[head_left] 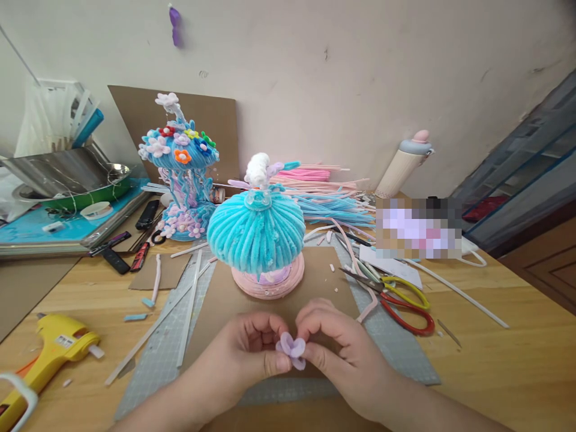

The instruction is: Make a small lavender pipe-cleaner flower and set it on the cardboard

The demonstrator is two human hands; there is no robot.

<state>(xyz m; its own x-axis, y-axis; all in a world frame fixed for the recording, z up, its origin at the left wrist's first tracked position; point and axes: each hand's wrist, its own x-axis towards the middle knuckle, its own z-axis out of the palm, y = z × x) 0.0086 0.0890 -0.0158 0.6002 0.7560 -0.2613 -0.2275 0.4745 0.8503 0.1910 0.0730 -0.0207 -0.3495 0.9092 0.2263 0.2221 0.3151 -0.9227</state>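
Between the fingertips of both hands is a small lilac pipe-cleaner flower [292, 347] with looped petals. My left hand [252, 351] pinches its left side with thumb and forefinger. From the right, my right hand [335, 345] grips the petals the same way. Just beyond my hands stands a turquoise pipe-cleaner jellyfish dome [256, 234] on a round pink base [270, 282], with a white fluffy piece [258, 170] on top. Further back to the left, a blue jellyfish figure [182, 150] carries many-coloured flowers and hanging tentacles.
Yellow-and-red-handled scissors [405, 300] lie to the right on a grey cutting mat [405, 360]. A yellow glue gun [58, 348] rests at the left. Bundles of pink and blue pipe cleaners [333, 207] and a cream bottle [402, 165] are at the back. A metal bowl [54, 174] stands back left.
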